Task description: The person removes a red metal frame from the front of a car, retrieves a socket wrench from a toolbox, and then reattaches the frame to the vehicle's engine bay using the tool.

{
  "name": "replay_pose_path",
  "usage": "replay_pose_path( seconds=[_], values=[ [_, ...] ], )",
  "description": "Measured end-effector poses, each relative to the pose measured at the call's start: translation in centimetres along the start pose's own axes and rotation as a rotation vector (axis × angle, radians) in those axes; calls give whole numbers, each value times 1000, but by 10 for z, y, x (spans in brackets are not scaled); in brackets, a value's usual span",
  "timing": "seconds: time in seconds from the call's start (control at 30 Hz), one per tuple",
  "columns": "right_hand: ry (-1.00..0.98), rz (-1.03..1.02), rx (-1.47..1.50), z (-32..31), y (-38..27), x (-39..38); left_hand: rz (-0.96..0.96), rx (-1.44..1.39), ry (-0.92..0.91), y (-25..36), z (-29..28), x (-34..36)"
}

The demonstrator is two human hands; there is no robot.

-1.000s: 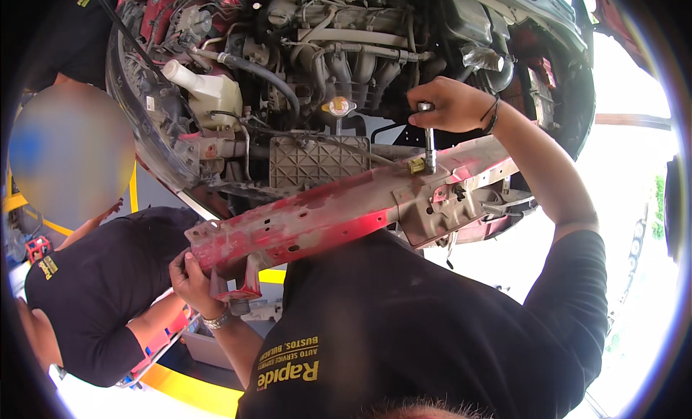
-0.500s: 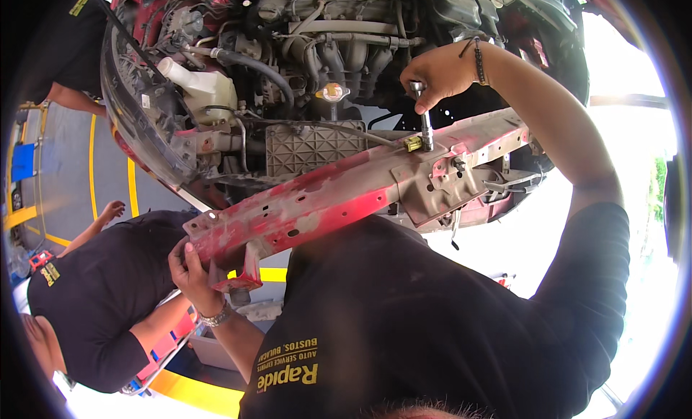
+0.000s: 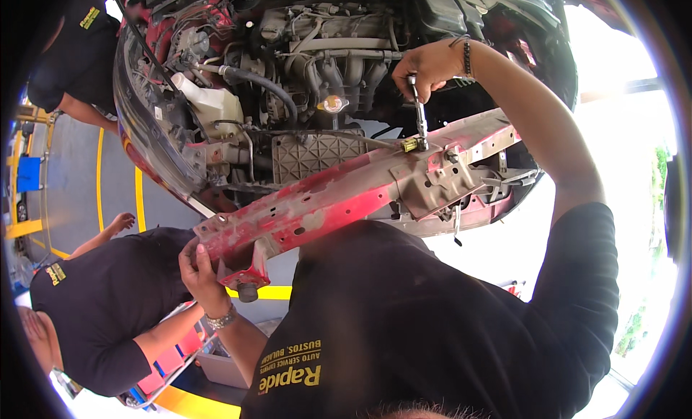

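A long red, dirt-covered metal beam (image 3: pixel 339 226) lies diagonally across the front of a car's engine bay. Its lower left end is gripped by my left hand (image 3: pixel 201 278), thumb on the near face and fingers behind. A black rubber mount (image 3: pixel 248 293) hangs under that end. Farther right, my right hand (image 3: pixel 435 66) is closed around the upper part of a silver socket ratchet (image 3: pixel 420 118). The ratchet's lower end meets the beam's top, beside a small yellow piece (image 3: pixel 410 144) and above a brownish bracket (image 3: pixel 437 190). The fastener under it is hidden.
Behind the beam are the engine (image 3: pixel 339 59), a white plastic reservoir (image 3: pixel 210 105) and a gold-coloured cap (image 3: pixel 332 104). One co-worker (image 3: pixel 115 289) bends down at my left; another (image 3: pixel 83 59) stands at the far left. A grey bin (image 3: pixel 225 365) is near my left forearm.
The view has shifted slightly, and the co-worker at far left shows more. Both of my hands keep their grips; the ratchet's lower end stays on the beam.
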State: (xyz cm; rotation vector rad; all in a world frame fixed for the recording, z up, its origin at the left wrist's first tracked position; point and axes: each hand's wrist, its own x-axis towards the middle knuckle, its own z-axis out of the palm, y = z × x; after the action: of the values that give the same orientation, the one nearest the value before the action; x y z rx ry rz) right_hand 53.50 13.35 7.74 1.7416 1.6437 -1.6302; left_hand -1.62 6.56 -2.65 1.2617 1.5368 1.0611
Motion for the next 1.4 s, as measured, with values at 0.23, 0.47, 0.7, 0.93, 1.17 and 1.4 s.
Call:
replay_pose_path(
  seconds=[0.23, 0.47, 0.7, 0.93, 1.17, 1.4],
  values=[
    [791, -226, -383, 41, -7, -74, 257, 258, -15, 47, -7, 3],
    [1563, -117, 100, 175, 25, -155, 1161, 1059, -451, 179, 67, 13],
    [1606, -395, 1054, 291, 87, -149, 1070, 763, -1349, 177, 273, 31],
    [1665, -447, 1276, 348, 145, -151, 705, 518, -1650, 123, 362, 21],
    [1644, -554, 1406, 338, 182, -139, 424, 443, -1491, 107, 352, 14],
    [1622, -445, 1134, 307, 202, -126, 316, 401, -1469, 107, 353, 11]
  ],
)
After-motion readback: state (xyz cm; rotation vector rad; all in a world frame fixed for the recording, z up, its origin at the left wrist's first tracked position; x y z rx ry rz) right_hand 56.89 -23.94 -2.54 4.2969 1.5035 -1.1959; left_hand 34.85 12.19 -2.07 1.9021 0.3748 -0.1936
